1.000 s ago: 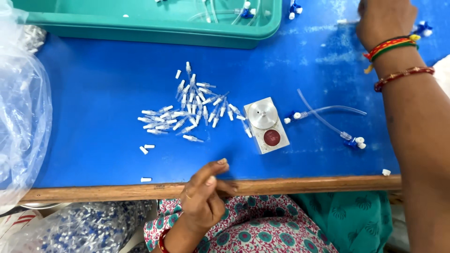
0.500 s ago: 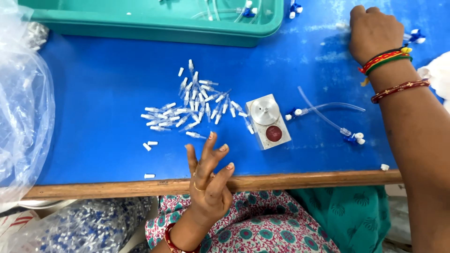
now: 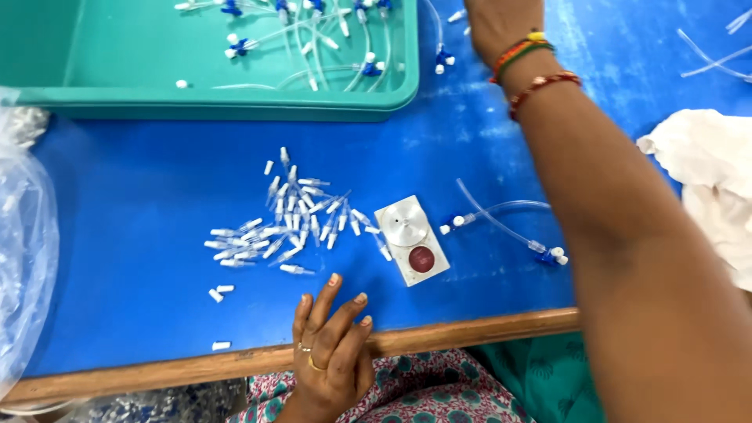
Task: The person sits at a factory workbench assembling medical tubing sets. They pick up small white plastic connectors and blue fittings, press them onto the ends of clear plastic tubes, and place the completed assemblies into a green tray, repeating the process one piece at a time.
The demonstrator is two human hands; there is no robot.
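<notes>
- Left hand [image 3: 333, 348]: I see it lying flat at the near edge of the blue table [image 3: 141, 235], fingers spread and open, gripping nothing; the fingertips [image 3: 334, 280] rest on the blue surface, and two rings show on the fingers.
- Small white connectors [image 3: 286, 223]: a loose heap of them lies on the table just beyond the left hand's fingertips, apart from them; a few strays [image 3: 220, 293] lie nearer the edge to the left.
- White block [image 3: 412, 240]: a small rectangular piece with a silver disc and a dark red disc on top sits just right of the heap, near the left hand.
- Clear tube [image 3: 501, 219]: a looped length with white and blue fittings at its ends lies just right of the block.
- Right hand [image 3: 501, 19]: my right arm stretches across the table to the far side, beside the tray's right end; the fingers run out of view at the top, so I cannot tell whether they are open or hold anything. Coloured bangles [image 3: 533, 66] circle the wrist.
- Green tray [image 3: 235, 98]: it stands at the far left of the table and holds more clear tubes with blue and white fittings.
- Wooden rim [image 3: 470, 333]: it borders the table's near side.
- Clear plastic bag [image 3: 23, 251]: at the left edge.
- White cloth [image 3: 705, 180]: at the right edge.
</notes>
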